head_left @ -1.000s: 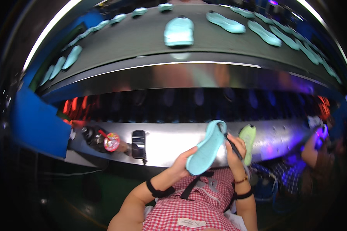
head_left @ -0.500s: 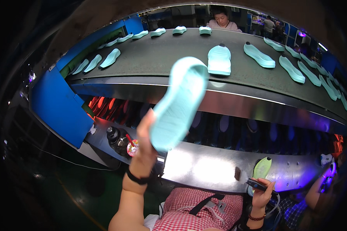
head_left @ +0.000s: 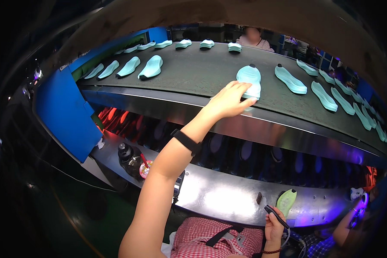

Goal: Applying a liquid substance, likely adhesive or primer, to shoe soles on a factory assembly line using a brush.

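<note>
My left hand (head_left: 232, 99) reaches out over the conveyor belt. Its fingers and thumb close about the near end of a pale turquoise shoe sole (head_left: 250, 76) with a black tip at its far end. The palm side is hidden. Low on the right, my right hand (head_left: 274, 224) is wrapped round the black handle of a brush (head_left: 276, 216), whose dark bristles point up and left over the metal shelf. A thin pale tube hangs below that hand. Beside the brush lies a yellow-green shoe sole (head_left: 287, 202).
More turquoise soles, one being a sole (head_left: 151, 67) at left, lie along the dark belt (head_left: 193, 69). A dark bottle (head_left: 126, 154) and a cup with a red straw (head_left: 144, 170) stand on the metal shelf (head_left: 219, 193). Another person's arm (head_left: 346, 221) is at right; someone sits beyond the belt.
The sole that my left hand held up now appears to lie on the belt at left. That hand has moved forward onto another sole. My right hand, with the brush, has shifted slightly left and down.
</note>
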`<state>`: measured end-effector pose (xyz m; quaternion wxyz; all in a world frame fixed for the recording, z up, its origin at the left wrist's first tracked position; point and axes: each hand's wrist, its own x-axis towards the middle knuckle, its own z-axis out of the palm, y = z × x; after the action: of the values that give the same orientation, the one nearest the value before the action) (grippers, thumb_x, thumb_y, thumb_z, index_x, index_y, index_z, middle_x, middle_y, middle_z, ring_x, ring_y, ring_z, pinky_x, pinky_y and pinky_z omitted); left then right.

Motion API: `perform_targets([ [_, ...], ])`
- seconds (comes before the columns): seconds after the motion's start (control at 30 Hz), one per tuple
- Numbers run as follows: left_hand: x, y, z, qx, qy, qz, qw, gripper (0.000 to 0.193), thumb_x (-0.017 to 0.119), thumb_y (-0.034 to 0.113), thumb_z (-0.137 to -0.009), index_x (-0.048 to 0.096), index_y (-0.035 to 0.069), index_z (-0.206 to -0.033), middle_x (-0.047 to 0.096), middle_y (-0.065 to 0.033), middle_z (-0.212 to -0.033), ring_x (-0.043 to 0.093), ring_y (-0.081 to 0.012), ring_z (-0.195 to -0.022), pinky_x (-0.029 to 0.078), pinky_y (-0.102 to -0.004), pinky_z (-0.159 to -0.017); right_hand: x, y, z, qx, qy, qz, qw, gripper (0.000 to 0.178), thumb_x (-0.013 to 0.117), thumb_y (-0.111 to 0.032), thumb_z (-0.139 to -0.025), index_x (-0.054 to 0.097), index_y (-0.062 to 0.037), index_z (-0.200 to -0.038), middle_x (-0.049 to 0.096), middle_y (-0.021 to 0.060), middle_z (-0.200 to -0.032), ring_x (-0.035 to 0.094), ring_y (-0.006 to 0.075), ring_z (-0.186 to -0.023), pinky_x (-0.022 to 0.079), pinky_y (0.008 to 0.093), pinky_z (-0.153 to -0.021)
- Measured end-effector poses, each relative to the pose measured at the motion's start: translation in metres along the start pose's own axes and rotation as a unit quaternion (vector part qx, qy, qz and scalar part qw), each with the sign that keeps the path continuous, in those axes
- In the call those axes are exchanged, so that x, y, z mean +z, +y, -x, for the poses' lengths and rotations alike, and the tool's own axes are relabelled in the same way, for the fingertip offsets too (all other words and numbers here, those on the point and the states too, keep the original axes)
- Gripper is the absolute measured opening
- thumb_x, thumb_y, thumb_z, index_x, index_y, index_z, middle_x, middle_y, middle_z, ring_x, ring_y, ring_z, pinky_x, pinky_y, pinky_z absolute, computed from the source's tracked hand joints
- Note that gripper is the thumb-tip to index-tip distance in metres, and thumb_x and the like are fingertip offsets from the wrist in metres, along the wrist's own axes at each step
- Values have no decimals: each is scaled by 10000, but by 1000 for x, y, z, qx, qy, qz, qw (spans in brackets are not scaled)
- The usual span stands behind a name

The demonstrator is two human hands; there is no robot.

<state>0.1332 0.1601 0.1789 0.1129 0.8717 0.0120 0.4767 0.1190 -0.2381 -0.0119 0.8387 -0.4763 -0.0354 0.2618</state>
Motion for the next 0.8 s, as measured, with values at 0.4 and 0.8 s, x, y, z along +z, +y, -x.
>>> perform_targets([
  [0.4, -68, 65, 143, -398, 62, 645, 649, 465, 424, 187, -831, 342, -14, -1242, 497, -164, -1140, 503, -259, -1043, 416, -357, -883, -19, -17, 6, -50, 10, 9, 999, 227, 609, 66, -692, 572, 37, -914, 615, 167, -930, 596, 223, -852, 449, 297, -824],
  [0.8, 44, 165, 270, -480, -105, 816, 305, 778, 523, 563, -738, 310, 62, -1294, 451, -185, -1213, 453, -332, -1115, 366, -463, -947, 31, -9, -19, 5, -145, 83, 986, 231, 636, 57, -696, 616, 40, -926, 606, 172, -985, 589, 210, -905, 444, 289, -845],
])
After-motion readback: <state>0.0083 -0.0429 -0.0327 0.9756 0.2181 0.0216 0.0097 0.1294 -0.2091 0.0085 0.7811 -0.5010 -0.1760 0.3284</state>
